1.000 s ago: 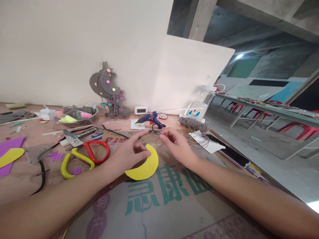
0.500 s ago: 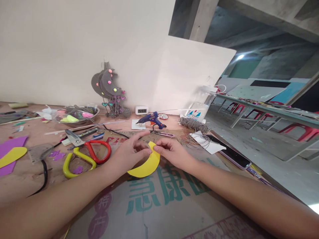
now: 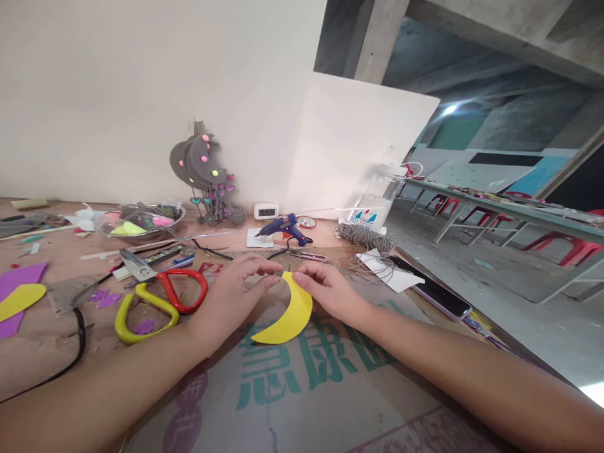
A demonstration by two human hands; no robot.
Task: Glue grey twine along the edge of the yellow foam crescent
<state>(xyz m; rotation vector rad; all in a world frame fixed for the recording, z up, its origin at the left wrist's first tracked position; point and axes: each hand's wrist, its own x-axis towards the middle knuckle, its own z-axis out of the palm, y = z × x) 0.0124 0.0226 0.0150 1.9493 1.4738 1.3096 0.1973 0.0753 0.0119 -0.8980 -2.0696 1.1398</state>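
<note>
A yellow crescent-shaped piece (image 3: pixel 293 314), like craft foam, hangs over the printed cardboard with its horns toward the left. My right hand (image 3: pixel 325 286) pinches its upper end between thumb and fingers. My left hand (image 3: pixel 243 286) is just left of that end, fingers curved and a small gap between thumb and forefinger; I see nothing held in it. Scissors with one red and one yellow handle (image 3: pixel 182 289) lie beside my left forearm. Behind the hands a blue glue gun (image 3: pixel 285 228) rests by a white pad (image 3: pixel 258 238).
Grey moon-shaped ornaments (image 3: pixel 201 163) hang at the white board. A bowl of pompoms (image 3: pixel 141 226), a digital clock (image 3: pixel 266 211), grey yarn (image 3: pixel 365 238), a clear jug (image 3: pixel 377 195) and a phone (image 3: pixel 441 292) surround the cardboard. Purple and yellow pieces (image 3: pixel 21 299) lie at left.
The yellow crescent has turned more upright, its lower horn shifting right and down. My left thumb has come away from its upper end; my right hand keeps its pinch.
</note>
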